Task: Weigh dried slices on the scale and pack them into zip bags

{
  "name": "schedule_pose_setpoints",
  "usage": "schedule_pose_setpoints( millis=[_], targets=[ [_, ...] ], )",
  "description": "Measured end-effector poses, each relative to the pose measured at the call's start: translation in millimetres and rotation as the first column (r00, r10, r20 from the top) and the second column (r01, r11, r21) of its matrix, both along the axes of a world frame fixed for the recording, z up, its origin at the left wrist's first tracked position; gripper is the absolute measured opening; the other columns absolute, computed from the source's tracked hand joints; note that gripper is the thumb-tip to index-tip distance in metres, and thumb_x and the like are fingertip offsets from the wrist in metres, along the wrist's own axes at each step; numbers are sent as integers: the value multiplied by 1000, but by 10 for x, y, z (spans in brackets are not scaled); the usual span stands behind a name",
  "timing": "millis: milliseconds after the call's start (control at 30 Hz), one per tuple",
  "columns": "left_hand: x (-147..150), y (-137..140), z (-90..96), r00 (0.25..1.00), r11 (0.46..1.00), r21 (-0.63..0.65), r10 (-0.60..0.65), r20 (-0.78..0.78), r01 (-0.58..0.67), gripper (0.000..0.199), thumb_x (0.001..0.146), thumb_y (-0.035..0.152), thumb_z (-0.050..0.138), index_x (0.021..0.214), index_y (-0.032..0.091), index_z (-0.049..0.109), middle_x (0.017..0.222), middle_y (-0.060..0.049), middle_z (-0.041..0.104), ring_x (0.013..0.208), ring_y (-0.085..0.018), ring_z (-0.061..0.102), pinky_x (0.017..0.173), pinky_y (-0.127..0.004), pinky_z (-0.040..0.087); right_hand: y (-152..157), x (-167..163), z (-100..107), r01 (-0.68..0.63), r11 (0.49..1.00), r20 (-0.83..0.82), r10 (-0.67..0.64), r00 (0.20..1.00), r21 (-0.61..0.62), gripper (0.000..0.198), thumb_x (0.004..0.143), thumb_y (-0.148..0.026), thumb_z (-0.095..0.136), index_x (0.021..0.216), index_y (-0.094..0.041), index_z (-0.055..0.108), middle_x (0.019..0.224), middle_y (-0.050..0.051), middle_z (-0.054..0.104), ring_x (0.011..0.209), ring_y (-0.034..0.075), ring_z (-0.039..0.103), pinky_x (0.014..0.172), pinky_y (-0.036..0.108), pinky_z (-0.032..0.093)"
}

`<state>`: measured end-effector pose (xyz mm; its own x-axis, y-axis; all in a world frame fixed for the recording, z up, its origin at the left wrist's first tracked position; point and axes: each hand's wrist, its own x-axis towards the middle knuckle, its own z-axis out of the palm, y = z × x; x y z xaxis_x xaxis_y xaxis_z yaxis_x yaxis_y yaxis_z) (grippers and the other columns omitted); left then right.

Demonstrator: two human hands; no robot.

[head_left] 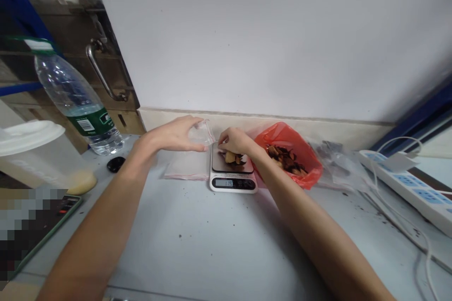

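My left hand [176, 135] grips a clear zip bag [203, 137] by its mouth, thumb and fingers holding it just left of a small digital scale [233, 183]. On the scale's metal plate lies a small heap of dried brown and yellowish plant pieces [233, 159]; the display seems to read 119, though any decimal point is too small to make out. Over the plate's far side, my right hand [235, 141] has its fingers pinched together, and what they hold is hidden. Beside it stands an opened red plastic bag [307, 157] with more dried pieces [286, 160] inside.
Flat clear bags [187, 165] lie left of the scale. At left are a water bottle [76, 89], a lidded tub [31, 155], a black cap [116, 164] and a phone-like device [38, 230]. A power strip [409, 183] with cables sits right. A wall [264, 42] rises behind.
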<state>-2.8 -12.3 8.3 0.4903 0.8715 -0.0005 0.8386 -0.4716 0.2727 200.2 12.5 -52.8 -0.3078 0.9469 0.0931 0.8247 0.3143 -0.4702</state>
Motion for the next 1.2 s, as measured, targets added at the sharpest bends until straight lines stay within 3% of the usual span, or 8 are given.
schedule_pose_setpoints(
  millis=[267, 467, 667, 800, 933, 1067, 1133, 1200],
  targets=[
    [1, 35, -36, 998, 998, 22, -62, 13, 62, 87, 72, 62, 65, 147, 22, 48, 154, -12, 50, 136, -35, 51, 113, -40, 38, -32, 180, 171, 90, 995, -127, -85, 988, 34, 11, 84, -12, 61, 86, -14, 71, 85, 8, 75, 72, 16, 66, 65, 24, 48],
    [9, 34, -47, 996, 996, 26, -87, 28, 86, 85, 72, 60, 67, 146, 21, 50, 152, -13, 52, 135, -36, 52, 112, -43, 38, -64, 260, 234, 112, 993, -266, -114, 957, -23, 9, 82, -12, 65, 75, -18, 65, 76, 4, 71, 65, 15, 64, 63, 24, 48],
    [60, 10, -50, 995, 995, -41, -96, -12, 96, 95, 71, 65, 64, 150, 16, 46, 153, -16, 50, 138, -37, 49, 114, -42, 36, -176, 307, 360, 192, 981, -129, -194, 973, -25, 16, 77, -7, 67, 69, -20, 61, 82, 7, 74, 71, 18, 66, 66, 28, 48],
    [123, -6, -83, 993, 992, -63, -110, -48, 107, 95, 71, 64, 64, 150, 16, 45, 154, -17, 49, 139, -36, 48, 114, -41, 35, -309, 394, 515, 166, 982, -116, -176, 978, -88, 18, 76, -5, 65, 67, -20, 61, 69, 4, 71, 62, 16, 64, 60, 26, 47],
    [174, -2, -135, 986, 985, -81, -156, -60, 151, 92, 70, 64, 65, 148, 18, 47, 153, -16, 51, 137, -35, 50, 114, -40, 35, -461, 620, 688, 190, 982, -127, -190, 974, -11, 13, 74, -7, 65, 70, -19, 69, 66, 2, 72, 61, 15, 65, 57, 24, 46],
    [180, -15, -119, 980, 978, -110, -187, -66, 179, 87, 72, 60, 66, 147, 22, 48, 150, -14, 55, 135, -35, 52, 112, -39, 38, -568, 917, 772, 345, 937, 94, -348, 933, 46, 15, 66, -9, 68, 69, -21, 76, 67, 2, 73, 62, 17, 65, 54, 26, 46],
    [167, -25, -85, 979, 977, -131, -180, -95, 167, 88, 72, 60, 65, 148, 21, 47, 151, -13, 54, 135, -34, 53, 111, -38, 39, -609, 979, 798, 422, 904, 197, -428, 882, 75, 17, 66, -11, 70, 76, -21, 79, 76, 4, 76, 67, 19, 66, 56, 26, 47],
    [145, -29, -51, 976, 977, -152, -170, -140, 148, 89, 72, 63, 64, 149, 22, 46, 153, -12, 52, 134, -34, 53, 111, -37, 39, -653, 932, 830, 412, 908, 242, -417, 876, 75, 21, 70, -14, 70, 86, -22, 80, 89, 5, 78, 74, 19, 68, 59, 26, 48]
  ],
)
